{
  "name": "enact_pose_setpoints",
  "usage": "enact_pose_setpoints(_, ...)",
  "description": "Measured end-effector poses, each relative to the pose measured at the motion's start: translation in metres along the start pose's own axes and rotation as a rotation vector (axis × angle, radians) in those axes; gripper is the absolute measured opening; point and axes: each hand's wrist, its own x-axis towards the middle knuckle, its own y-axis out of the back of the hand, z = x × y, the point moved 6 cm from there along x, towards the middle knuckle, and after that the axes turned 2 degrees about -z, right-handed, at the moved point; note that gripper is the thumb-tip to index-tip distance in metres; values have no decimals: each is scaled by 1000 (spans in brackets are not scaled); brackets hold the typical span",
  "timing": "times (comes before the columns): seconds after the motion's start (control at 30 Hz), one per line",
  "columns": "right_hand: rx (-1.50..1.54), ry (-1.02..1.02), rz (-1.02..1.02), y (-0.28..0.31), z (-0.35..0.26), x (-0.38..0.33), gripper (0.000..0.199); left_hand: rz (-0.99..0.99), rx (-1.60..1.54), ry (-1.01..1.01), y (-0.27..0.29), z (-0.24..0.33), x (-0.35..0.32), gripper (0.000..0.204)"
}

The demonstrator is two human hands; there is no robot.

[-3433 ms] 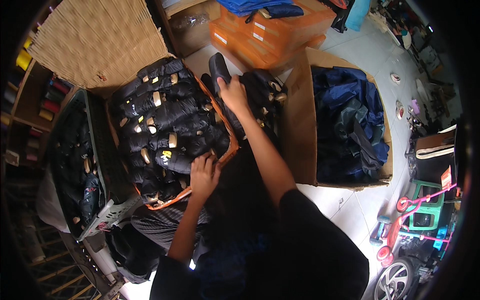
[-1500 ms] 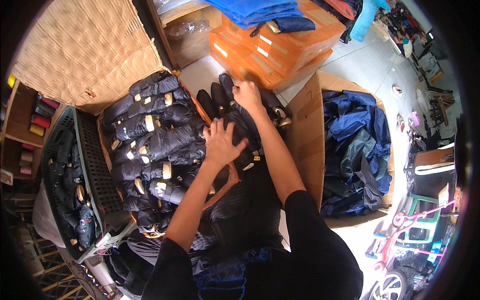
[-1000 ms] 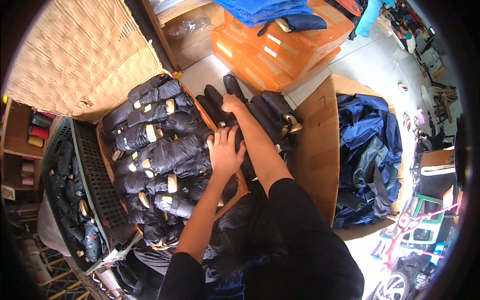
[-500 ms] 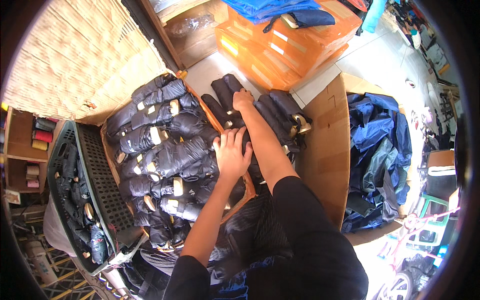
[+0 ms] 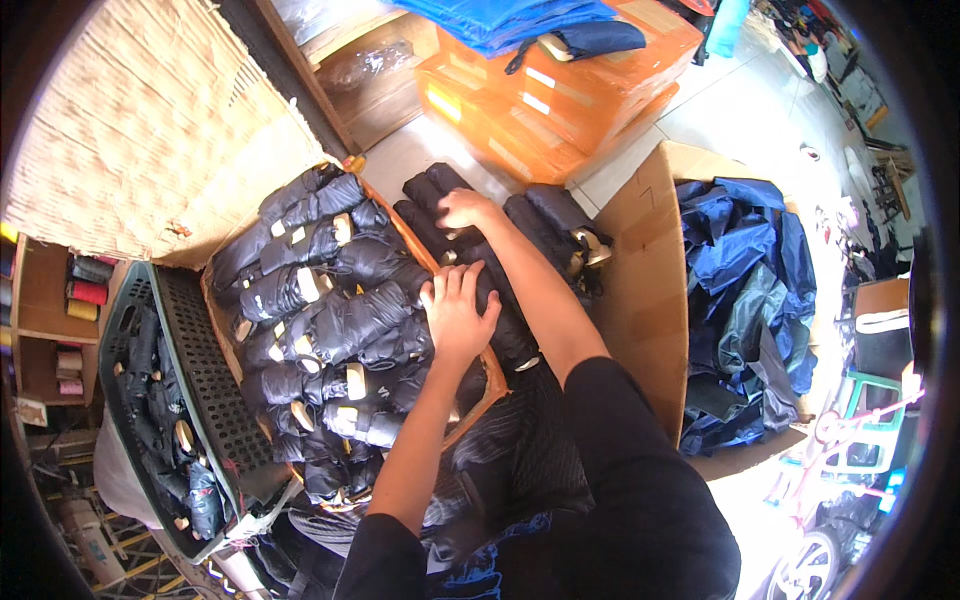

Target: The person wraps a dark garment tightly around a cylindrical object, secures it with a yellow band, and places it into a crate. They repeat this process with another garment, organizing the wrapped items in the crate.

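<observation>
Many black folded umbrellas (image 5: 365,320) with cream handle ends lie packed in an open cardboard box (image 5: 492,385) in front of me. My left hand (image 5: 462,315) rests with fingers spread near the box's right edge, over dark umbrellas there. Just beyond that edge, more black umbrellas (image 5: 555,215) lie in a row on the floor. My right hand (image 5: 468,212) reaches across to the far end of this row, its fingers curled on a black folded umbrella (image 5: 437,182). Its fingertips are partly hidden, and my right forearm covers some of the row.
A green-grey perforated crate (image 5: 205,370) holding more umbrellas stands at left. To the right is a tall cardboard box (image 5: 640,300) filled with blue and dark fabric (image 5: 740,250). Orange-wrapped cartons (image 5: 560,100) sit at the back, with blue sheets on top. A raised cardboard flap (image 5: 160,130) stands at far left.
My right hand has shifted slightly left and nearer along the row of umbrellas. My left hand stays near the box edge. The whole view has moved a little.
</observation>
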Motion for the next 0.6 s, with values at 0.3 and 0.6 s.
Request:
enact_pose_setpoints(0.3, -133, -344, 608, 38, -31, -213, 49, -13, 32, 40, 6, -7, -3, 55)
enact_pose_setpoints(0.6, -59, -380, 680, 40, -5, -205, 55, -18, 13, 32, 7, -7, -2, 52)
